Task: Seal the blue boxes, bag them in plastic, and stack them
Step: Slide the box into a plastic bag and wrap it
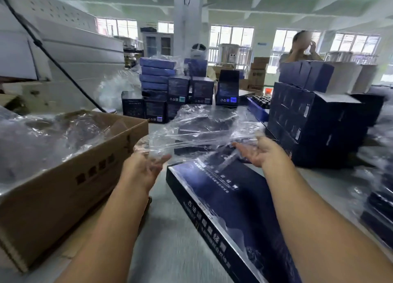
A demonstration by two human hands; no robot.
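A long flat blue box [229, 210] lies on the grey table, running from the middle toward the near right. Just above its far end hangs a clear plastic bag [204, 129], stretched between my two hands. My left hand [146, 167] grips the bag's left edge, palm turned up. My right hand [257, 150] holds the bag's right edge, fingers spread under the film. A stack of bagged blue boxes [157, 74] stands at the back of the table. The image is blurred by motion.
A brown carton [70, 176] holding clear plastic bags sits at the left. Small dark boxes [191, 91] stand mid-table. Piled dark blue cartons [314, 121] fill the right, more bagged boxes [380, 214] at the near right. A person [302, 46] stands behind them.
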